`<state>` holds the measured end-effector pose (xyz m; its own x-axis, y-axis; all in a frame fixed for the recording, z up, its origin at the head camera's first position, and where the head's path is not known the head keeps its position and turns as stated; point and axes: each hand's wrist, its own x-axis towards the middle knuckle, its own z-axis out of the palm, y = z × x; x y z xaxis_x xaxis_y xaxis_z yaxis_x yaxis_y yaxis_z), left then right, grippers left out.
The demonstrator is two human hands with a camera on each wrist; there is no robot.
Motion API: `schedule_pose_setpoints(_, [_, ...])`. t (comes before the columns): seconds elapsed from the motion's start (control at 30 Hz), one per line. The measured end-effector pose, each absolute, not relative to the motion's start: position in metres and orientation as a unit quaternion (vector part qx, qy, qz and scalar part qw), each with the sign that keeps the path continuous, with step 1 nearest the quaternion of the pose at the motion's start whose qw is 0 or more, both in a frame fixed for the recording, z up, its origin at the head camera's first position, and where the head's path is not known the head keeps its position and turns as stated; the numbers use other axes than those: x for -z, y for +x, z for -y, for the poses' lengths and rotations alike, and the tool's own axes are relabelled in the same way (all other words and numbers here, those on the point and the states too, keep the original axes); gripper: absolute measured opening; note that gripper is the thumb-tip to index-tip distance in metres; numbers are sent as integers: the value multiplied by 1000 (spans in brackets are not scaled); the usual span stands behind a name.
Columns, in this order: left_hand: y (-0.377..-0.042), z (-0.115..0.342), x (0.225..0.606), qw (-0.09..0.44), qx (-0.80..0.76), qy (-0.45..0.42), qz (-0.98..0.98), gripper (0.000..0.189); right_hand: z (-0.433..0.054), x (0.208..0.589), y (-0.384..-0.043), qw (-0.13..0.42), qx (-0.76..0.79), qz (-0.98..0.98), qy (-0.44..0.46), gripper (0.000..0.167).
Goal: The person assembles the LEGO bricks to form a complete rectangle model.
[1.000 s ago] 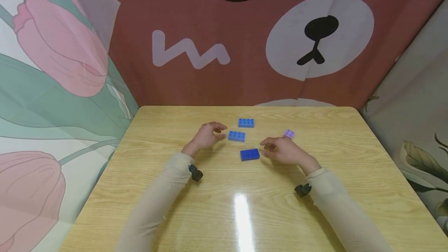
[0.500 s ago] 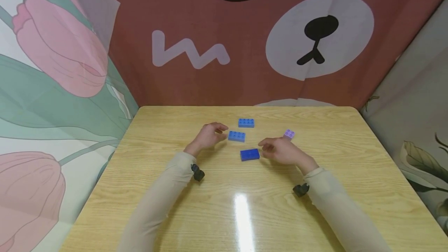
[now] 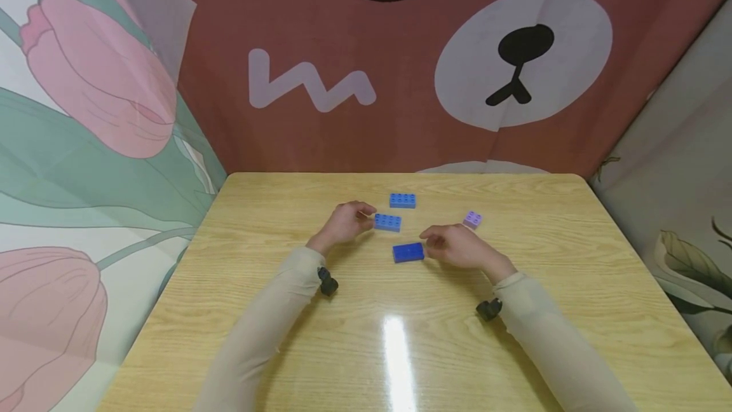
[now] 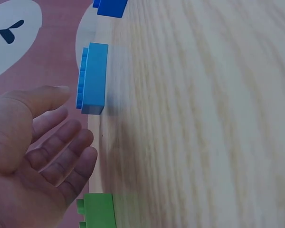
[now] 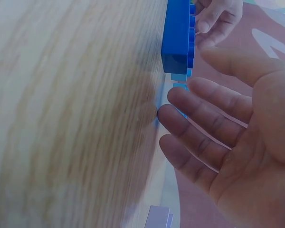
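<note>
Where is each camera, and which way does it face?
Head: head-worn, facing forward and down at the table; left hand, right hand and sleeves show.
Left wrist: on that wrist, facing that hand and a light blue brick; only that hand shows.
Right wrist: on that wrist, facing that hand and a dark blue brick; both hands show.
Head and right wrist share the dark blue brick.

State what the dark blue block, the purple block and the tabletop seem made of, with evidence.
Dark blue block: probably plastic, smooth, with crisp edges and moulded studs.
Purple block: likely plastic too, similarly studded, finish unclear.
Tabletop: glossy wood or laminate; grain lines, bright reflection.
</note>
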<state>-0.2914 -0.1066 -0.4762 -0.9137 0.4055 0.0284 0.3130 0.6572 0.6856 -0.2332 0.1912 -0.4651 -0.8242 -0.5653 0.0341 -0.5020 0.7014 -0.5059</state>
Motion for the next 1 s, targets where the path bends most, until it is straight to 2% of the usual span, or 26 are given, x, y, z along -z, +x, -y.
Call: schedule_pose_setpoints(1.0, [-297,96,481,65,-343,189,-918,31,-182,468,-234,102,253,-923,-270,32])
